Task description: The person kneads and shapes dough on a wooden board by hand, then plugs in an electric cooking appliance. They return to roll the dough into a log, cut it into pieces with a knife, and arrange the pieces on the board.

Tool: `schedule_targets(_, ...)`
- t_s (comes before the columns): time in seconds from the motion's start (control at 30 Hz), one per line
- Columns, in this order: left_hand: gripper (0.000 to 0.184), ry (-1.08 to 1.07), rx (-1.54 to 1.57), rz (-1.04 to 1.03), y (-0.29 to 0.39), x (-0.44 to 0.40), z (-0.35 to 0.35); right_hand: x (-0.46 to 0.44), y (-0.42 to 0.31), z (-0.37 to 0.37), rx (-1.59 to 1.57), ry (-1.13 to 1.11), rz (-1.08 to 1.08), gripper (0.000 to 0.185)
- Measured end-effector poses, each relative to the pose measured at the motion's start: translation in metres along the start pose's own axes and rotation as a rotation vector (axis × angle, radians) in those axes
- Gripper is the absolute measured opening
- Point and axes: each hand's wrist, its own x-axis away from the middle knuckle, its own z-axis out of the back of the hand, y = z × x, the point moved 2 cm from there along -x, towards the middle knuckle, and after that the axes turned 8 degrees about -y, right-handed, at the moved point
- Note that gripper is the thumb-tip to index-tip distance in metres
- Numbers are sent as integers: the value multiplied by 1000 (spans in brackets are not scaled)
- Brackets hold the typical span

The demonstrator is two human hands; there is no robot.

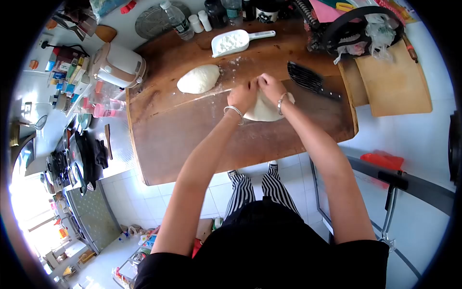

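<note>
**Two pieces of dough on the go, one under both hands**

Hands together on it right now! The left hand (243, 97) and the right hand (272, 88) meet at the far side of the smooth, rounded piece of white dough (262, 112), which sits on the brown wooden bench (183, 135). Fingers are curled in narrow on both sides, but the tips are hidden, and I cannot tell whether they pinch the dough or just press down on it.

Now the progress! To the left of that worked dough, and a little beyond it, rests a plump oval lump of white dough (198, 79), whole, smooth and untouched at this moment. That one looks mixed and kneaded already, I'd judge; the piece under the hands seems to be mid-kneading or mid-folding, its shape unsettled.

What's left? Plenty, it appears. No cut portions show anywhere around the worked dough. The black-bladed cleaver (305, 76) lies idle to its right, nobody on the handle. Beyond it, the white plastic scoop (246, 37) carries a good load of white powder (230, 43), so dusting stock remains. Call it partway, with the handwork unfinished!
</note>
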Motion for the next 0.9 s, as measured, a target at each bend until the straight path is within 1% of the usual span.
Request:
schedule_targets(0.07,33,342,-43,-195,38,41,24,38,-19,19,-92,236,79,25)
schedule_targets(0.1,26,370,-301,-306,34,46,4,48,-3,0,182,421,123,19)
schedule_targets(0.17,20,560,-63,-518,12,53,-32,72,11,-22,355,710,353,18)
schedule_targets(0.2,20,529,-108,-452,10,43,-29,53,11,-20,345,720,359,18)
schedule_targets(0.23,20,530,-120,-456,10,22,-23,37,13,-21,324,672,296,18)
schedule_targets(0.27,20,477,-142,-445,11,9,-25,38,18,-24,314,596,214,18)
schedule_targets(0.3,21,435,-162,-440,14,3,-25,38,18,-23,320,584,203,18)
schedule_targets(0.33,25,403,-159,-429,14,-8,-19,20,17,-19,292,547,135,18)
schedule_targets(0.37,25,407,-157,-434,17,-16,-15,7,15,-15,267,503,63,19)
schedule_targets(0.4,28,362,-167,-396,20,-23,-13,-1,16,-11,256,464,12,23)
schedule_targets(0.43,30,323,-178,-361,22,-29,-9,-7,14,-6,260,473,14,23)
schedule_targets(0.47,34,268,-153,-325,24,-33,-5,-12,12,-4,247,418,-47,25)
schedule_targets(0.5,34,272,-153,-330,27,-38,-4,-15,12,-3,235,357,-111,27)
schedule_targets(0.57,32,272,-135,-316,26,-32,-4,-8,15,-5,264,323,-128,29)
schedule_targets(0.63,32,266,-150,-317,16,-17,-1,-6,16,-13,206,202,-172,30)
schedule_targets(0.67,31,327,-110,-323,2,3,-4,3,17,-28,76,172,-79,32)
schedule_targets(0.7,29,380,-63,-322,-14,27,-13,19,13,-44,114,126,-70,28)
schedule_targets(0.77,23,417,-106,-267,-38,78,-15,59,-10,-71,211,99,60,22)
schedule_targets(0.83,23,447,-93,-195,-51,102,-16,81,-26,-83,222,283,203,16)
schedule_targets(0.9,24,444,-115,-186,-48,87,-10,66,-29,-77,215,290,211,17)
